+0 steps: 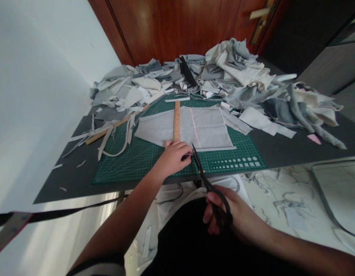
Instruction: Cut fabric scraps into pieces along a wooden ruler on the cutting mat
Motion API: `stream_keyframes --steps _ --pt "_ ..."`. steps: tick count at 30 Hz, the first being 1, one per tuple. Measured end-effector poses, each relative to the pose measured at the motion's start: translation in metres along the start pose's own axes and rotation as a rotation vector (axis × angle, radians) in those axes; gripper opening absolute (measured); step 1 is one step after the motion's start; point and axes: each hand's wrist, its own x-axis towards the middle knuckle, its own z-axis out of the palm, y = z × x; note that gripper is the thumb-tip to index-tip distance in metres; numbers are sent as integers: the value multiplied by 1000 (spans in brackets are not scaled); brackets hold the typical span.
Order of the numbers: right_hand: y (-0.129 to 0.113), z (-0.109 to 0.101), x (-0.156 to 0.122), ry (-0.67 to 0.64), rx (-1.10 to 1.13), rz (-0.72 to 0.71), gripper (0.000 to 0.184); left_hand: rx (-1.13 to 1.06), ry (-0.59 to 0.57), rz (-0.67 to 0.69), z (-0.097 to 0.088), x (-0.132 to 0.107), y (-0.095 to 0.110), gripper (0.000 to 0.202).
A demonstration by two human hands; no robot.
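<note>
Gripping long black scissors [200, 168], right hand [237, 216] fingers [209, 221] closed, left hand [173, 157] loose on pale grey cloth [207, 128]

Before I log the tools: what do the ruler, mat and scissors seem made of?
The ruler looks like wood: tan and matte. The cutting mat seems rubbery plastic: green, matte, white grid. The scissors in the right hand look like metal: thin dark blades, black handles, finish unclear.

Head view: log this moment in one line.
left hand: on grey fabric by ruler | right hand: holding scissors | surface: green cutting mat
</note>
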Motion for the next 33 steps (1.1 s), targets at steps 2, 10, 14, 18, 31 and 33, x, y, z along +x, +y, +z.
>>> stream_keyframes --steps 2,10,14,18,31,33 --pt "0 1 2 2 13 -5 63 6 -4 10 0 -1 0 5" --pt "-7 8 8 34 5 -35 63 -14 3 -4 -1 -1 -1 5" --pt "-9 10 6 35 -19 -9 66 -35 27 2 1 -1 -3 8" --pt "-7 10 3 5 -65 44 69 -43 56 -6 1 -1 -4 9" --pt "-11 9 2 64 -96 47 70 4 30 -9 1 -2 -4 5" --pt "-10 7 -2 64 -125 50 68 0 34 -7 0 -2 -4 5"
